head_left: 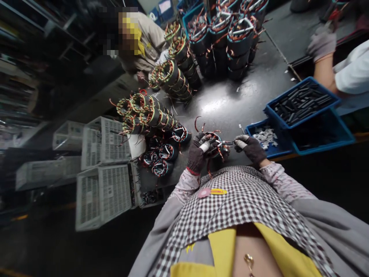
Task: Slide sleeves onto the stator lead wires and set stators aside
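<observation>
Steadying the wired ring on the surface before our apron, our left hand grips its edge; our right hand pinches a thin dark lead. We should keep tension light, neighbouring wires untangled.
</observation>
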`<state>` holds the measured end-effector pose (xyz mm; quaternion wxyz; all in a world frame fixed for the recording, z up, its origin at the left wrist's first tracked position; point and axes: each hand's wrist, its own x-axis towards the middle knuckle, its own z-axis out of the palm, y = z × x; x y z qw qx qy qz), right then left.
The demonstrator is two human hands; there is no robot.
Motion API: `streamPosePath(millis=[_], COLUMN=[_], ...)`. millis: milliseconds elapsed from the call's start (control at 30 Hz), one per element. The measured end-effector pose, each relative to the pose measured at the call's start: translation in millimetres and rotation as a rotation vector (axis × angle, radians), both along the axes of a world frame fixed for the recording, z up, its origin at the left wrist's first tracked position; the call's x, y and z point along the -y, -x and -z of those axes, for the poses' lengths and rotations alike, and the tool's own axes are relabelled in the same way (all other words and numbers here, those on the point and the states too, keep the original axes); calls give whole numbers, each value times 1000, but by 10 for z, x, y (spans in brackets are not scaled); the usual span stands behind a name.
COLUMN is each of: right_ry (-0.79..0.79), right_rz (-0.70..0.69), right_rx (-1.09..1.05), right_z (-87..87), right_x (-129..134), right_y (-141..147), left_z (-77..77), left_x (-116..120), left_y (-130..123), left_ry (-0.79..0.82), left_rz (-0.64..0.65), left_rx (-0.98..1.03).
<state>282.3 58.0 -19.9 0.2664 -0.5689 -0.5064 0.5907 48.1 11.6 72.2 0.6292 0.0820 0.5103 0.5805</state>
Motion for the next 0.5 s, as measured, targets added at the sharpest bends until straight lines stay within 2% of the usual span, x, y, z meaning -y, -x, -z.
streamPosePath(millis=[67,233,300,433,500], right_ry=[27,-162,-141,-37,-48], right_rz=[-3,-72,-32,142,124], right_rx=[-47,91,76,16,41], right_z=[-9,-81,-69,-8,-4], right_x=[26,22,12,30,31], right_y=[56,204,193,100,90], left_z=[-5,4,1,-9,-8], left_x=[2,-30,-42,-43,-49], left_y=[-3,-20,-27,-41,-53], left_ry=[-18,-14,-5,3,3], left_rz=[22,33,41,34,38], left_rx=[-24,-125,-138,-128,-121])
